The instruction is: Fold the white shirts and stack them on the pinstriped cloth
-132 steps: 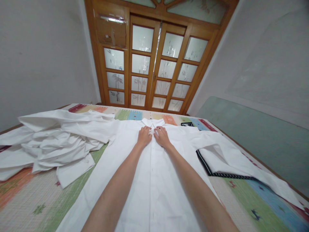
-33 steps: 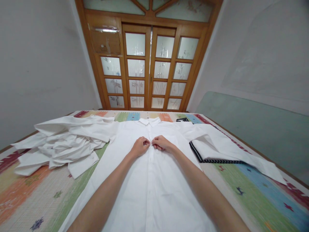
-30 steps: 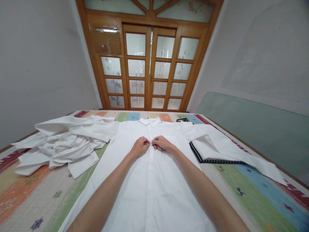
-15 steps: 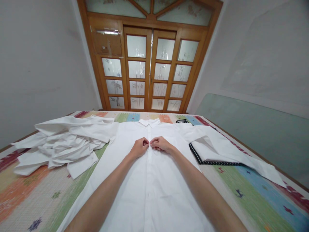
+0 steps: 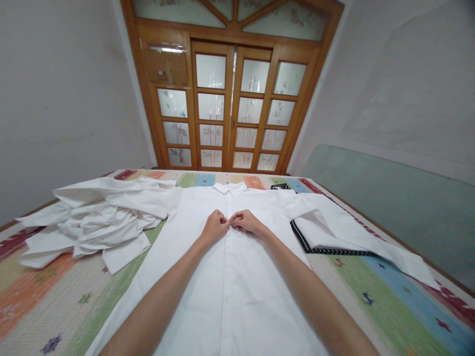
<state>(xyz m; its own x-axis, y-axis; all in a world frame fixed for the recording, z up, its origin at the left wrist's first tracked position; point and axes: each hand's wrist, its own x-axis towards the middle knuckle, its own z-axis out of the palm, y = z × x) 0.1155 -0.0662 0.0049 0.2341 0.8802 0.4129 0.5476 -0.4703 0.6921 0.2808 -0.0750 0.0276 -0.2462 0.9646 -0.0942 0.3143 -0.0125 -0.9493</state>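
Note:
A white button-up shirt (image 5: 252,287) lies spread flat in front of me, its collar (image 5: 230,188) at the far end. My left hand (image 5: 216,225) pinches the front placket at chest height, fingers closed. Close against it, my right hand (image 5: 245,221) grips the same strip from the other side, thumb and fingertips together. The fingertips of both hands nearly touch. Whatever button lies between them is hidden. Below the hands the placket runs straight toward me. The right-side sleeve (image 5: 356,227) stretches out across the bed.
Crumpled white garments (image 5: 107,217) are heaped on the left. A dark patterned folded cloth (image 5: 334,251) lies under the sleeve, and a small black-and-white item (image 5: 280,187) near the collar. The patterned bedspread (image 5: 371,282) covers the surface. Beyond are wooden glazed doors (image 5: 230,89) and a pale green headboard (image 5: 393,198).
Both hands stay at the same spot on the placket. Their fingers have shifted only slightly, and the shirt lies as before.

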